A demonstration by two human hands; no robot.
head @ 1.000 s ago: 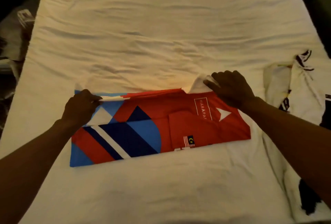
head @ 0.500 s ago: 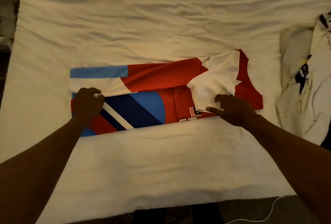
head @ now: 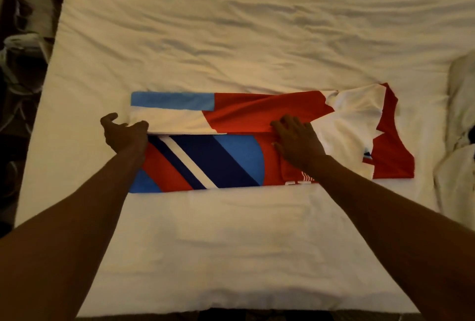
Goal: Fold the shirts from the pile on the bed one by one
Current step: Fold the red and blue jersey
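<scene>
1. Since half a second ago: my right hand [head: 298,142] moved off the near edge, now flat, fingers spread, on the shirt [head: 246,117] middle.
2. My left hand [head: 126,133] went from a fist to loosely open at the left end.
3. Shirt: long red-blue-white band across the bed [head: 231,25], far flap folded over. Pile [head: 460,120] at right.

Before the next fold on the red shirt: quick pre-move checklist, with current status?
1. Shirt flat on bed: ok, lies as a long band.
2. Far flap folded over: ok, its edge runs along the middle.
3. Left hand at the hem end: ok, fingers loose, grip cannot tell.
4. Right hand pressing flat mid-shirt: ok.
5. Sleeve end smooth: not ok, white sleeve lies rumpled.
6. Pile clear of shirt: ok, apart at the right edge.
</scene>
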